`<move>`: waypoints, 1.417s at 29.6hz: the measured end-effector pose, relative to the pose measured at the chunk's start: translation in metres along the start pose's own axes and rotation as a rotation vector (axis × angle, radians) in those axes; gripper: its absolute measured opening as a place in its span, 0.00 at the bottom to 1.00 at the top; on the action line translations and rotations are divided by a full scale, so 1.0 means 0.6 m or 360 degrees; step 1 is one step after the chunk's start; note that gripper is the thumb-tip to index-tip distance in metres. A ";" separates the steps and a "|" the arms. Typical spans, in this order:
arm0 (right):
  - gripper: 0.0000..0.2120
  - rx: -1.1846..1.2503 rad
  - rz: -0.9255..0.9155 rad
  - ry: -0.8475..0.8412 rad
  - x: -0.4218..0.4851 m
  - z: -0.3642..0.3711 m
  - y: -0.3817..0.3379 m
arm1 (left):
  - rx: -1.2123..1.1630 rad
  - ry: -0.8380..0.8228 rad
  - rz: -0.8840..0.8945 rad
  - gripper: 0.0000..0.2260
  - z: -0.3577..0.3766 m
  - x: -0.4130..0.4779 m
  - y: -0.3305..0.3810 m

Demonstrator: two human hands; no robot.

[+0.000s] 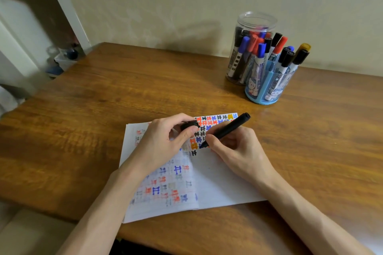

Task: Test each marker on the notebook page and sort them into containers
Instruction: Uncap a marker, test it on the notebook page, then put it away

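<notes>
An open notebook (219, 182) lies on the wooden table, its pages covered with several red, blue, black and orange test marks. My right hand (236, 151) grips a black marker (228, 128) with its tip down on the right page among the marks. My left hand (163, 141) rests on the left page and pinches the marker's black cap (189, 125) between thumb and fingers. At the back right stand a clear plastic jar (248, 47) and a blue desk organiser (267, 87), both holding several markers with black, blue, red and orange caps.
The wooden table (93, 130) meets a cream wall at the back. A white shelf unit (62, 6) with small items stands at the far left. The table's front edge runs just below the notebook.
</notes>
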State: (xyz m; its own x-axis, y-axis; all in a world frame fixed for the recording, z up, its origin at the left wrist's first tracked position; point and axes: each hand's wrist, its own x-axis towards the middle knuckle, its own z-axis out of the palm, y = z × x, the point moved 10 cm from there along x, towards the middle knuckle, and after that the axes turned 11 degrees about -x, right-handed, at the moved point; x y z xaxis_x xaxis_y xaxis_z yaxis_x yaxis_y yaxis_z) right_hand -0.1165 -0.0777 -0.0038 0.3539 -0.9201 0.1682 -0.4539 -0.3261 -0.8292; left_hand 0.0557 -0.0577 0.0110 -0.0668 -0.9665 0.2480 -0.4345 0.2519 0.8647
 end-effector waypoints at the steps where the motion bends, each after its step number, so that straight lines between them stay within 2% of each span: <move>1: 0.04 -0.0012 0.0011 -0.0009 -0.001 0.001 0.002 | 0.0010 0.0002 0.0009 0.11 0.000 -0.001 0.001; 25: 0.04 -0.0245 -0.0089 -0.0017 -0.006 0.018 0.000 | 0.0108 0.0033 0.0084 0.12 -0.005 -0.003 -0.012; 35: 0.05 -0.0124 -0.0050 0.0012 -0.006 0.007 0.008 | 0.0065 0.0031 0.0058 0.11 0.000 -0.004 -0.011; 42: 0.05 -0.0232 -0.0127 -0.0013 -0.009 0.010 -0.004 | 0.0070 0.0027 0.0058 0.11 0.001 -0.002 -0.012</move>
State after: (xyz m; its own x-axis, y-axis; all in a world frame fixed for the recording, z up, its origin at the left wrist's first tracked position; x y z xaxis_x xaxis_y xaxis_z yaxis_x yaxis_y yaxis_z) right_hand -0.1121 -0.0706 -0.0061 0.4000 -0.8884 0.2255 -0.5379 -0.4267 -0.7270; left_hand 0.0586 -0.0583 0.0043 -0.0682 -0.9556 0.2868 -0.4711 0.2842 0.8350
